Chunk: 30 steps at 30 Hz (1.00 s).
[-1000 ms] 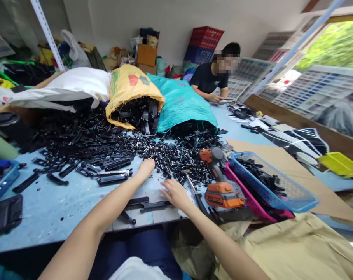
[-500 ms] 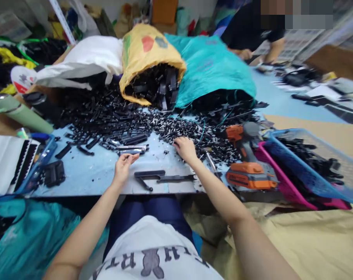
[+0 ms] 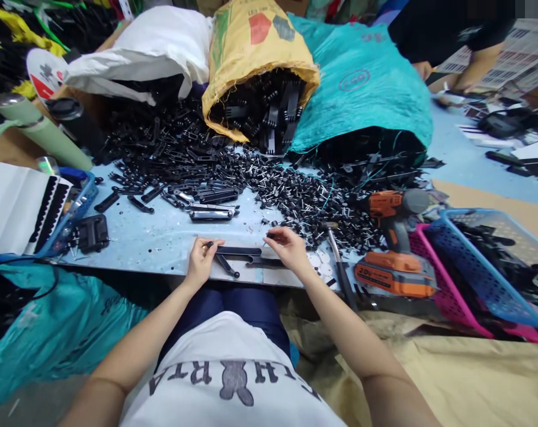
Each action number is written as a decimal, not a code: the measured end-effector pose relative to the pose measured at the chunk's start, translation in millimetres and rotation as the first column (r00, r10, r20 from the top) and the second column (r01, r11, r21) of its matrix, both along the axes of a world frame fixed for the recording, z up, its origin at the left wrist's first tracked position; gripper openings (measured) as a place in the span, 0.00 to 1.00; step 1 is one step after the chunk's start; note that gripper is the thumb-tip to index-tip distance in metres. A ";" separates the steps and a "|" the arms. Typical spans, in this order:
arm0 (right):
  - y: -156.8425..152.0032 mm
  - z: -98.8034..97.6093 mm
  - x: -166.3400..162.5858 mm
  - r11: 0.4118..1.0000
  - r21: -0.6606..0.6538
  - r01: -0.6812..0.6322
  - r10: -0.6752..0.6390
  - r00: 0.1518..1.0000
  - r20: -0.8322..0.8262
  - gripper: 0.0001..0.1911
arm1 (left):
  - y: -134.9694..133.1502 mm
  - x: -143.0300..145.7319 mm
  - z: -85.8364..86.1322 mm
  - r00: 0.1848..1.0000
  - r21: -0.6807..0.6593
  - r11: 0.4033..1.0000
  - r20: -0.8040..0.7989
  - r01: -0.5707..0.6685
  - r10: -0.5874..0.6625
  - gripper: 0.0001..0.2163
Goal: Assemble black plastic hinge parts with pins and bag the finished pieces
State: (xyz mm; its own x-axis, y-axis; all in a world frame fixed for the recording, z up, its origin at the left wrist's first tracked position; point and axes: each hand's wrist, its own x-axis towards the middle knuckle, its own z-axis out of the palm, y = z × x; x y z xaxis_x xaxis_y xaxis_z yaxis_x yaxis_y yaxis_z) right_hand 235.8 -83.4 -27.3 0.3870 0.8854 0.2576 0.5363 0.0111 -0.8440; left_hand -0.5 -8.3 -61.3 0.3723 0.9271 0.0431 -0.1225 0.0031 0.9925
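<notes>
My left hand (image 3: 200, 261) is closed in a pinch at the left end of a black hinged plastic arm (image 3: 239, 251) lying near the table's front edge. A small dark part (image 3: 210, 244) shows at its fingertips; its kind is unclear. My right hand (image 3: 291, 248) pinches a small black piece (image 3: 269, 235), too small to name, just above the arm's right side. Behind my right hand spreads a heap of small black parts with metal pins (image 3: 295, 193). Beyond my left hand lie black and silver hinged pieces (image 3: 212, 214).
At right are a hammer (image 3: 339, 261), an orange cordless drill (image 3: 396, 243) and a blue basket (image 3: 486, 279) of black parts. White (image 3: 140, 41), yellow (image 3: 260, 50) and teal (image 3: 362, 77) sacks stand behind the heaps. Another person's arm (image 3: 480, 65) is at the far right.
My right hand has come back from the heap towards me, now pinching a small black piece. My left hand has moved nearer the hinged arm's left end. The camera view has shifted.
</notes>
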 end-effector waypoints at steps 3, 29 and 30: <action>-5.4 -7.4 -13.7 0.999 0.018 -0.039 0.038 0.997 0.061 0.14 | -2.7 -2.5 4.9 0.994 0.061 0.997 -0.108 0.040 -0.033 0.10; -21.3 -14.0 -19.0 0.951 0.179 -0.252 0.086 0.772 0.630 0.10 | 8.9 3.0 11.6 0.995 -0.127 0.989 0.068 0.078 -0.070 0.13; -21.3 -13.7 -18.9 0.950 0.180 -0.254 0.085 0.768 0.635 0.10 | 8.6 1.7 11.2 0.995 -0.117 0.990 0.065 0.085 -0.078 0.13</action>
